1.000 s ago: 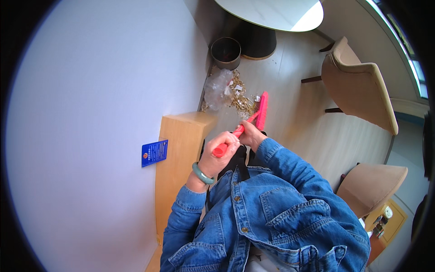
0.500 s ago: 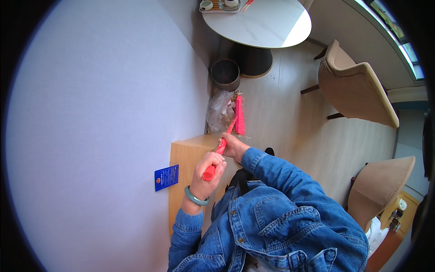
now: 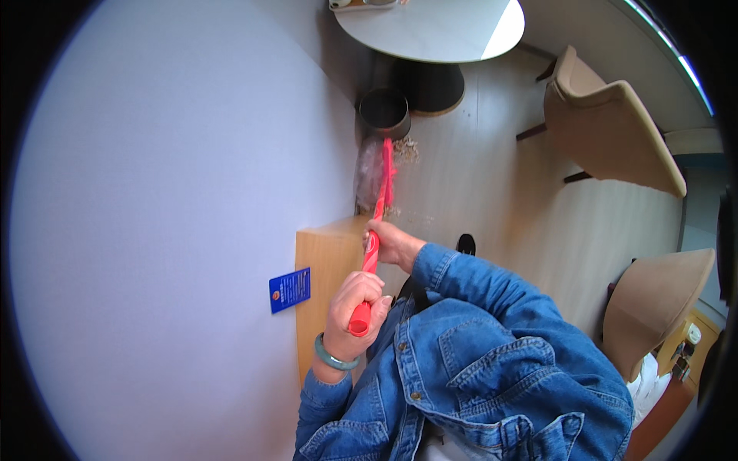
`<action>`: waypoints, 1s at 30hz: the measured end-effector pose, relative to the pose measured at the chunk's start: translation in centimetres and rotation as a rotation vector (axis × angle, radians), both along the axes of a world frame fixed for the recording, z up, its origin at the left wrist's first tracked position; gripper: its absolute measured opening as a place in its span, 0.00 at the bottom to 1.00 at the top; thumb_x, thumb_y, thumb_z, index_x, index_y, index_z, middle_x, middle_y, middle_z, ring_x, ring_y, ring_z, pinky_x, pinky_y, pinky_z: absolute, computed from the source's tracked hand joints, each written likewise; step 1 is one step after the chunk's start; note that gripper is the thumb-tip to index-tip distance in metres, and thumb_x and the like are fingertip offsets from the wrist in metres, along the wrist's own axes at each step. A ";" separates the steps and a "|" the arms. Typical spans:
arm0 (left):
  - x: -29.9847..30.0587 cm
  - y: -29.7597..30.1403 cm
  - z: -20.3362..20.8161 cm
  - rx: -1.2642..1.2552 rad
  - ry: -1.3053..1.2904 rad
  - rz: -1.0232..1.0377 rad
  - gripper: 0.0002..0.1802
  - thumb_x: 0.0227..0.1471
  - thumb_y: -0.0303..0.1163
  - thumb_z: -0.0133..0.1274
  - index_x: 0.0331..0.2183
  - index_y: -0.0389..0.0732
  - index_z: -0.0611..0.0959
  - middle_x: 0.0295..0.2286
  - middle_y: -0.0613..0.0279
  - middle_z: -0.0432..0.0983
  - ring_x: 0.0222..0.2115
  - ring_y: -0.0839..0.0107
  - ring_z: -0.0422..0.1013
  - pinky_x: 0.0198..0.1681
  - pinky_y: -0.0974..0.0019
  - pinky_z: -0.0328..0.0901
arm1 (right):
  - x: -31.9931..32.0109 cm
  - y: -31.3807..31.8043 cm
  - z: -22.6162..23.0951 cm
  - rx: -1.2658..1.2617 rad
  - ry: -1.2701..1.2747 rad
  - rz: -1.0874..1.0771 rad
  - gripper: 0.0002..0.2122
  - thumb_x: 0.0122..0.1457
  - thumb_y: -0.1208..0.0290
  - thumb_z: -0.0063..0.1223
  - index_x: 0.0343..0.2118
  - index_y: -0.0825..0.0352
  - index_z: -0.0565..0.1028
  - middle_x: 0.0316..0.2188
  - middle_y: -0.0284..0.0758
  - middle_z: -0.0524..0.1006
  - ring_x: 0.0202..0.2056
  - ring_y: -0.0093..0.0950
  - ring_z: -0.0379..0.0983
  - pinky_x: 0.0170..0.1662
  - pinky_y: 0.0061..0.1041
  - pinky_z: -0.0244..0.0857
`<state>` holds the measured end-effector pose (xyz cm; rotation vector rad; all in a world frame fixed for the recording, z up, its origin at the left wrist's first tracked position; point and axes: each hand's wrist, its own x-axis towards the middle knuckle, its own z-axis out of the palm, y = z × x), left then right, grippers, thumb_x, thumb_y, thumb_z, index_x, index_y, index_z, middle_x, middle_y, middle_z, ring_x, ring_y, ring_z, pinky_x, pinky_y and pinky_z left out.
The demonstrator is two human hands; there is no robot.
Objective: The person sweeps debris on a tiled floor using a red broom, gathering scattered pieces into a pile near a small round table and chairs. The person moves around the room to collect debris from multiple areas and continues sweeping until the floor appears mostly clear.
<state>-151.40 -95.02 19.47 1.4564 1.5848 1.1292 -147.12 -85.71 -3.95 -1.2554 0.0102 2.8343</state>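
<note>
A red broom (image 3: pixel 372 250) slants away from me toward the floor, held in both hands. My left hand (image 3: pixel 356 311), with a green bangle at its wrist, is wrapped round the top end of the handle. Lower on the handle my right hand (image 3: pixel 393 243) is closed. The pink broom head (image 3: pixel 388 170) lies over the right side of a clear plastic bag (image 3: pixel 369 173) on the floor against the wall. Pale crumbly debris (image 3: pixel 406 149) is scattered right of the head's far end. Just beyond the bag stands a dark round bin (image 3: pixel 384 111).
A round white table (image 3: pixel 430 31) on a dark pedestal (image 3: pixel 430 84) stands behind the bin. Two beige chairs (image 3: pixel 607 131) are at the right. A wooden cabinet (image 3: pixel 330 242) is close on my left, beside a blue card (image 3: pixel 290 290) on the wall.
The broom head has moved left onto the plastic bag, uncovering debris to its right. The handle is now steeper in view, and my left hand has shifted slightly lower.
</note>
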 end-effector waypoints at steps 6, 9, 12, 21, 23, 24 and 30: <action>0.8 -1.0 1.4 -0.027 0.019 -0.014 0.11 0.45 0.16 0.53 0.23 0.38 0.67 0.23 0.59 0.67 0.31 0.58 0.70 0.38 0.61 0.65 | 0.8 -0.6 3.2 -0.033 -0.012 -0.091 0.04 0.56 0.73 0.44 0.26 0.61 0.64 0.18 0.27 0.68 0.20 0.22 0.63 0.25 0.22 0.62; 1.1 -1.1 1.3 -0.022 0.041 -0.017 0.11 0.42 0.14 0.52 0.23 0.38 0.68 0.23 0.58 0.67 0.32 0.58 0.71 0.38 0.60 0.65 | 1.0 -0.6 3.3 0.000 -0.019 -0.074 0.04 0.57 0.73 0.43 0.25 0.62 0.64 0.18 0.27 0.68 0.20 0.21 0.64 0.26 0.23 0.63; 1.1 -1.2 1.1 -0.070 0.060 -0.051 0.13 0.40 0.13 0.56 0.24 0.37 0.70 0.24 0.56 0.67 0.30 0.55 0.71 0.36 0.60 0.66 | 1.4 -1.0 3.3 0.001 -0.045 -0.093 0.05 0.59 0.70 0.43 0.26 0.62 0.66 0.19 0.26 0.69 0.21 0.21 0.66 0.29 0.26 0.66; -0.7 -3.4 3.5 -0.067 -0.102 -0.142 0.10 0.44 0.21 0.59 0.24 0.39 0.72 0.24 0.60 0.71 0.32 0.56 0.73 0.37 0.60 0.68 | 4.3 -3.1 5.5 -0.115 -0.027 -0.088 0.05 0.61 0.69 0.44 0.29 0.60 0.68 0.22 0.25 0.72 0.24 0.22 0.70 0.29 0.25 0.67; -0.4 -3.5 3.8 -0.078 -0.140 -0.146 0.09 0.44 0.21 0.59 0.24 0.39 0.73 0.24 0.60 0.71 0.33 0.55 0.74 0.38 0.60 0.68 | 5.4 -3.6 5.6 -0.136 -0.039 -0.085 0.04 0.60 0.68 0.46 0.29 0.58 0.68 0.22 0.25 0.73 0.25 0.22 0.71 0.31 0.25 0.67; -0.2 -3.5 3.8 -0.084 -0.166 -0.151 0.09 0.44 0.20 0.59 0.24 0.38 0.73 0.24 0.60 0.71 0.33 0.55 0.74 0.38 0.60 0.68 | 6.1 -3.8 5.6 -0.151 -0.031 -0.098 0.04 0.60 0.68 0.46 0.29 0.58 0.68 0.22 0.25 0.73 0.25 0.22 0.71 0.31 0.25 0.67; 1.2 -3.1 1.2 -0.138 -0.293 -0.191 0.10 0.42 0.17 0.58 0.24 0.38 0.73 0.24 0.61 0.71 0.34 0.56 0.74 0.39 0.60 0.67 | 10.9 -5.2 2.8 -0.244 -0.027 -0.205 0.06 0.59 0.73 0.45 0.25 0.61 0.67 0.21 0.27 0.70 0.24 0.23 0.68 0.31 0.27 0.67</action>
